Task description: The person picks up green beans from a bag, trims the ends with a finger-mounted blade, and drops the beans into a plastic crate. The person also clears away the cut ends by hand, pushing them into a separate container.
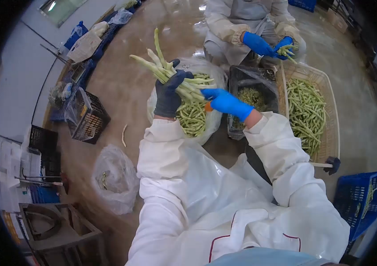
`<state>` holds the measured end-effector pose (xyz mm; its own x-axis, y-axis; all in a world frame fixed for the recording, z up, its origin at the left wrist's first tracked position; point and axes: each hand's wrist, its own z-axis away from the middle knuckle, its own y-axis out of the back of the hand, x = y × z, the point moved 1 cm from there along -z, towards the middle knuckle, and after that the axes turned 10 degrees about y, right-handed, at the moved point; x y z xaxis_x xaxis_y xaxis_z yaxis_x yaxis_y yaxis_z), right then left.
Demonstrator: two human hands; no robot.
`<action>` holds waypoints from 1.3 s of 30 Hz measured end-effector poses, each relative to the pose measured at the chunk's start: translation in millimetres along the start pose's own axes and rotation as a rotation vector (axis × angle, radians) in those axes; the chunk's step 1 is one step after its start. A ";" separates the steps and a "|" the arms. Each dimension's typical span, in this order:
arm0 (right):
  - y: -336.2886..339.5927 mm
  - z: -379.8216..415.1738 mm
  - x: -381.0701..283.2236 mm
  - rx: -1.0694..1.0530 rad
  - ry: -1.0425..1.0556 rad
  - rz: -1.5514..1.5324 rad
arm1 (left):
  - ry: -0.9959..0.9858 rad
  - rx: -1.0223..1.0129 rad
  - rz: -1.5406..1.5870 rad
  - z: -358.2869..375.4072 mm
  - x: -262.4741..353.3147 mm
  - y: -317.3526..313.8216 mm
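Note:
My left hand (169,95), in a dark glove, is wrapped round a bunch of long green beans (158,66), their tips spread up and to the left. My right hand (227,103), in a blue glove, is closed at the other end of the bunch. An orange handle (208,106) pokes out from its fingers; the working part of that tool cannot be made out. Below both hands stands a container lined with a clear plastic bag (215,124), holding many green beans (191,117).
A black lined crate (234,128) with green trimmings stands right of the bag, then a beige crate (332,111) of beans. Opposite, a blue-gloved co-worker (259,44) holds beans. A plastic bag (122,195) lies on the floor; a blue crate (352,186) is at right.

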<state>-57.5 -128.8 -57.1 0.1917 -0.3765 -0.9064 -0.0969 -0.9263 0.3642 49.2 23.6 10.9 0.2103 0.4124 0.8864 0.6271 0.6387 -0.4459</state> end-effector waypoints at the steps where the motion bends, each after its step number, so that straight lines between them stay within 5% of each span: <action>1: 16.3 -0.9 1.7 0.009 -0.061 0.097 | 0.001 -0.002 -0.027 1.9 0.5 -1.1; 4: 54.6 0.9 11.7 0.341 -0.167 0.348 | 0.070 -0.036 -0.075 9.0 7.7 -13.3; 7: 70.8 -4.4 20.3 0.469 0.106 -0.249 | 0.216 -0.205 -0.118 15.9 -0.1 -20.9; 11: 59.1 2.2 -31.3 0.415 0.012 -0.815 | 0.464 -0.423 -0.123 30.3 -20.9 -46.1; 14: 80.3 2.2 -16.5 0.413 0.032 -0.602 | 0.611 -0.440 -0.119 37.9 -31.9 -60.9; 18: 133.3 9.3 6.1 0.977 0.297 -0.978 | 0.701 -0.389 -0.318 32.1 -38.4 -44.6; 21: 148.6 21.0 -0.7 0.892 0.279 -0.818 | 0.592 -0.165 -0.262 29.8 -34.8 -36.3; 25: 115.4 25.9 -19.9 0.515 -0.095 -0.251 | 0.291 -0.060 -0.424 14.9 -18.4 -36.0; 30: 63.1 19.0 -10.4 0.345 0.063 0.155 | -0.065 0.009 -0.733 3.8 -27.7 -49.8; 32: 47.6 19.5 -15.0 0.354 0.192 0.103 | -0.020 0.002 -0.636 5.2 -27.4 -58.8; 39: 42.2 33.9 -39.4 -0.058 0.094 0.183 | 0.090 -0.049 -0.733 8.8 -30.8 -50.5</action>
<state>-102.3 -152.5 -13.2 0.2664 -0.5360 -0.8011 -0.0823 -0.8407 0.5352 4.4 -15.7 5.0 -0.2157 -0.1651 0.9624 0.6625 0.6993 0.2685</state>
